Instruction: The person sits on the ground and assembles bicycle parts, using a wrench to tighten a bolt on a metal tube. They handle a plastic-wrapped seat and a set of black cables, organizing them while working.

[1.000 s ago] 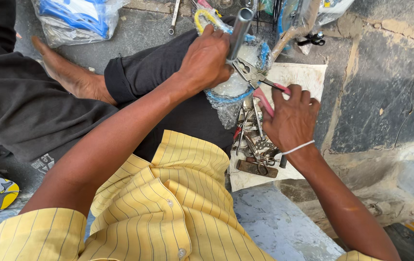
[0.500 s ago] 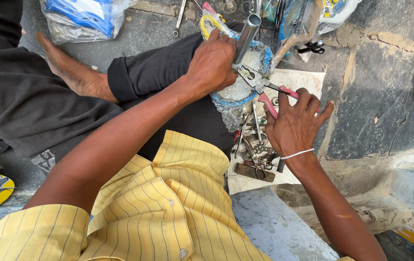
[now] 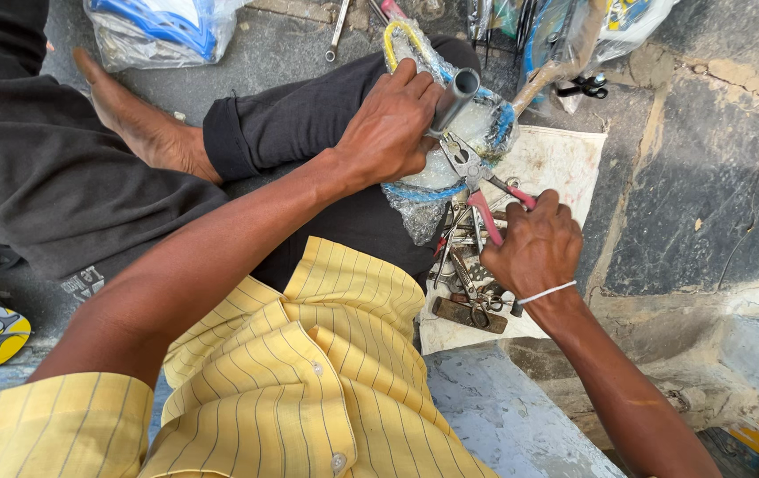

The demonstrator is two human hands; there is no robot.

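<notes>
My left hand (image 3: 390,124) grips a grey metal pipe (image 3: 455,97) that sticks up and to the right, pressed against a clear plastic bag (image 3: 477,146) resting on my knee. My right hand (image 3: 534,248) is closed on the pink handles of a pair of pliers (image 3: 483,181), whose jaws bite at the pipe's lower part just below my left fingers. A white band circles my right wrist.
Under my right hand a pile of rusty metal tools (image 3: 463,283) lies on a white sheet (image 3: 556,159) on the stone floor. A wrench (image 3: 337,31), a wooden-handled tool (image 3: 543,80) and plastic bags (image 3: 162,31) lie farther out. My bare foot (image 3: 140,124) rests at the left.
My right hand has closed around the pliers' handles; its fingers were spread half a second ago. The left hand keeps its hold on the pipe.
</notes>
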